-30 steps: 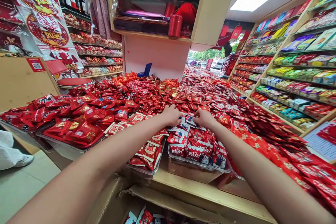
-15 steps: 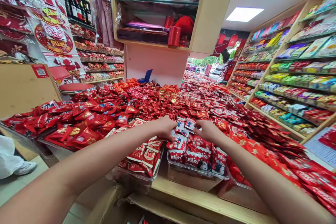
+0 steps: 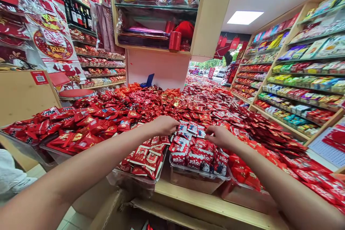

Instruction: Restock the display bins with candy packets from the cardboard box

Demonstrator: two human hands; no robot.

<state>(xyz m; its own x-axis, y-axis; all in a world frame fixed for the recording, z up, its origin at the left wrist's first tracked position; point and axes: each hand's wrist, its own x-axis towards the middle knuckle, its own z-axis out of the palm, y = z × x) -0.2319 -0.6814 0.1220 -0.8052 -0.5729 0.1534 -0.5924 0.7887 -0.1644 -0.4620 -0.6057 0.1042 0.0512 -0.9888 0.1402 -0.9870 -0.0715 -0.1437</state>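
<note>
Small red-and-white snack packets [image 3: 198,160] fill a clear plastic tub [image 3: 199,178] in front of me, with several bluish-white ones standing along its back. My left hand [image 3: 165,126] is at the tub's back left corner, its fingers curled together and pointing down; whatever may be in them is hidden. At the back right, my right hand [image 3: 219,136] is beside a bluish-white packet [image 3: 201,131]. Its thumb and forefinger are apart, and I see nothing between them. Under my left forearm, another tub holds red and cream packets [image 3: 147,158].
Heaps of red-wrapped sweets [image 3: 151,104] spread behind the tubs. A wooden ledge [image 3: 188,196] runs along the front, above an open cardboard box [image 3: 113,208]. Packed shelves [image 3: 302,68] line the right wall. A red stool [image 3: 77,93] stands at left, and white clothing shows at the left edge.
My left hand has shifted slightly left and its fingers look more curled. My right hand has drawn a little to the right, away from the packets. The view has turned slightly.
</note>
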